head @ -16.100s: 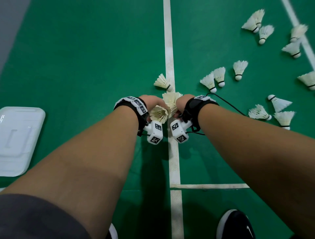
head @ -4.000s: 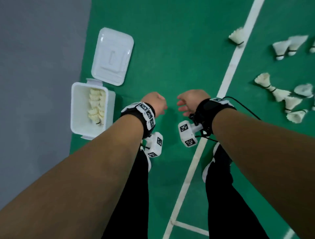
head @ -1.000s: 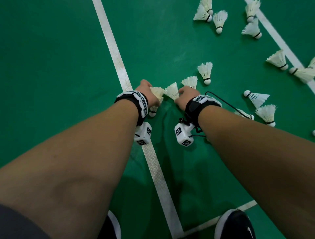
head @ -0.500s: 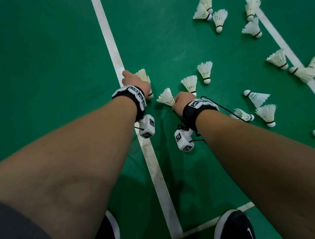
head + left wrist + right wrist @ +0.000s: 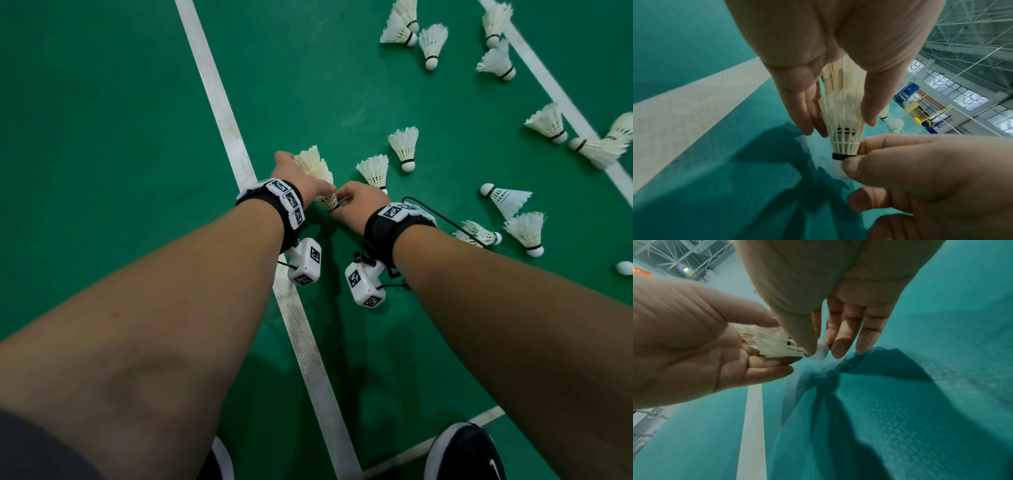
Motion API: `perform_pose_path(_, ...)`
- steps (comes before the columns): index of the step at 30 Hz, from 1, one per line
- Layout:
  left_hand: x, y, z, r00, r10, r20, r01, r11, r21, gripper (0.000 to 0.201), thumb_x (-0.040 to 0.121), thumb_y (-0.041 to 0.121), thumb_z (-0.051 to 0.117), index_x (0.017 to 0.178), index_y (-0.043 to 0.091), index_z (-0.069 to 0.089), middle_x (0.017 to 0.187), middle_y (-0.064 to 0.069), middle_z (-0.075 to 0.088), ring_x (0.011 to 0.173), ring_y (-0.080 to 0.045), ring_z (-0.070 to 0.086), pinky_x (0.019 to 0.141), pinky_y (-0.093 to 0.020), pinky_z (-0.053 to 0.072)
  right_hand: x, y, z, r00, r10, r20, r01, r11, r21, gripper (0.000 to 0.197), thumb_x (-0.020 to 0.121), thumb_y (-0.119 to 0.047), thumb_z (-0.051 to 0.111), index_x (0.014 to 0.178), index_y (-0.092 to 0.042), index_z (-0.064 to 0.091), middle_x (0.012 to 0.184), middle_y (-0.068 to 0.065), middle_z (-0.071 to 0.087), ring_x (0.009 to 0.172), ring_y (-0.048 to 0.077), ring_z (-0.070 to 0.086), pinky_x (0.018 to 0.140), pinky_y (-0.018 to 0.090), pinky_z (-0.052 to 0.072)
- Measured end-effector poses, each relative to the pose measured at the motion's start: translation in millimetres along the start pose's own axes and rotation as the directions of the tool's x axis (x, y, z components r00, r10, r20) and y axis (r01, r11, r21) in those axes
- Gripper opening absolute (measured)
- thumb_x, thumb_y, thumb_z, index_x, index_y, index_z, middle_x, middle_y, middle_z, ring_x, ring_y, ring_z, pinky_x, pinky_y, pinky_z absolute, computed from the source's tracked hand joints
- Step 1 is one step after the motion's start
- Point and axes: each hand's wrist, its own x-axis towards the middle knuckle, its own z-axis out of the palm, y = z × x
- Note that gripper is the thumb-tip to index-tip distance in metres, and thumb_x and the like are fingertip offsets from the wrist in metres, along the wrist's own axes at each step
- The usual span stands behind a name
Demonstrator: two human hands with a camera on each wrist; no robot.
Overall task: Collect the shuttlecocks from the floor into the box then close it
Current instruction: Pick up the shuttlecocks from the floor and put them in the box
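**Shuttlecocks nested and held between both hands above the court floor**

While held just right of the white court line point(image 5: 236, 137), nested shuttlecocks point(image 5: 317, 174) lying in the left hand point(image 5: 301, 181), feather skirts cupped by its loosely curved fingers point(image 5: 803, 116), cork end pointing back toward the wrists. Pinched at the white cork point(image 5: 819, 352) between thumb and fingertips of the right hand point(image 5: 359, 205), remaining fingers point(image 5: 865, 331) hanging nearly straight. Raised off the green floor point(image 5: 102, 137), with the hands' shadow cast beneath in both wrist views.

Scattered over the floor to the right, more loose shuttlecocks: one point(image 5: 375, 171) just beyond the right hand, another point(image 5: 406, 147) beside it, a pair point(image 5: 524, 231) further right, a cluster point(image 5: 433, 42) near the top edge, others along a second white line point(image 5: 548, 78). No box in any view.

Strapped on both wrists, black bands with white marker cubes point(image 5: 305, 262). Visible at the bottom edge, a dark shoe point(image 5: 462, 455).
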Motion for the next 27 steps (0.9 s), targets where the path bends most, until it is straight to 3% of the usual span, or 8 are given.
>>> perform_pose_path(3,-4.0,4.7,1.8,1.000,-0.020,0.008,0.020,0.999,0.027,0.083,0.076,0.024,0.093,0.135,0.015,0.036,0.111,-0.003,0.057,0.098,-0.026,0.060,0.085,-0.030,0.045,1.5,4.5,-9.0,0.996,0.055,-0.072,-0.052,0.998,0.040,0.018,0.090,-0.036,0.067,0.103,-0.025,0.072,0.099,-0.002,0.072,0.090,0.022,0.066,0.078,0.031,0.052)
perform_pose_path(6,-4.4,5.7,6.2,1.000,-0.009,0.027,0.008,0.999,0.043,0.085,0.077,0.023,0.093,0.138,0.014,0.034,0.111,-0.003,0.055,0.098,-0.025,0.057,0.086,-0.031,0.045,12.5,11.7,-17.0,0.957,0.187,-0.222,-0.179,0.982,0.054,0.023,0.085,-0.029,0.067,0.100,-0.011,0.065,0.097,0.010,0.066,0.086,0.033,0.064,0.072,0.033,0.051)
perform_pose_path(9,-2.9,4.4,11.8,0.999,-0.019,0.040,0.017,0.998,0.054,0.087,0.077,0.023,0.093,0.140,0.015,0.033,0.111,-0.003,0.055,0.098,-0.026,0.058,0.086,-0.033,0.046,19.4,20.4,-20.5,0.901,0.350,-0.258,-0.335,0.937,0.100,0.050,0.089,-0.032,0.072,0.130,-0.007,0.056,0.131,0.017,0.059,0.112,0.040,0.065,0.089,0.042,0.054)
perform_pose_path(11,-2.9,4.0,12.4,0.999,-0.018,0.038,0.016,0.999,0.045,0.089,0.077,0.022,0.093,0.141,0.016,0.032,0.112,-0.003,0.055,0.099,-0.026,0.059,0.088,-0.034,0.048,23.4,28.2,-21.8,0.884,0.402,-0.238,-0.389,0.916,0.102,0.060,0.094,-0.033,0.072,0.142,-0.006,0.047,0.145,0.017,0.050,0.123,0.039,0.061,0.099,0.045,0.051)
perform_pose_path(15,0.5,1.9,7.5,1.000,-0.014,0.026,0.015,1.000,-0.008,0.092,0.078,0.020,0.093,0.146,0.017,0.031,0.116,-0.002,0.054,0.101,-0.025,0.058,0.086,-0.031,0.044,29.0,38.1,-23.6,0.914,0.362,-0.185,-0.367,0.930,0.009,0.054,0.096,-0.041,0.067,0.139,-0.010,0.054,0.139,0.018,0.054,0.115,0.040,0.063,0.097,0.043,0.051)
perform_pose_path(19,2.8,-2.0,0.7,1.000,-0.022,-0.017,0.021,0.998,-0.053,0.093,0.079,0.017,0.092,0.149,0.018,0.030,0.117,-0.001,0.052,0.101,-0.023,0.056,0.088,-0.028,0.043,30.5,45.4,-23.2,0.946,0.288,-0.150,-0.292,0.956,-0.001,0.031,0.098,-0.035,0.064,0.128,-0.027,0.063,0.142,0.017,0.050,0.109,0.039,0.062,0.107,0.044,0.049)
perform_pose_path(23,7.1,-3.9,-10.3,0.995,-0.021,-0.093,0.012,0.996,-0.093,0.091,0.081,0.016,0.089,0.149,0.019,0.029,0.117,-0.002,0.053,0.101,-0.023,0.058,0.087,-0.027,0.043,31.1,40.8,-18.7,0.977,0.174,-0.124,-0.183,0.981,-0.067,0.026,0.094,-0.018,0.059,0.119,-0.027,0.063,0.131,0.015,0.056,0.092,0.034,0.058,0.083,0.035,0.047)
perform_pose_path(27,10.8,-4.5,-17.5,0.988,-0.020,-0.153,-0.001,0.991,-0.134,0.087,0.083,0.019,0.087,0.147,0.018,0.028,0.119,-0.003,0.054,0.099,-0.023,0.058,0.089,-0.028,0.044,27.6,32.7,-9.6,0.993,0.086,-0.078,-0.095,0.988,-0.121,0.023,0.094,-0.016,0.060,0.114,-0.027,0.062,0.120,0.012,0.059,0.084,0.030,0.056,0.074,0.033,0.040)
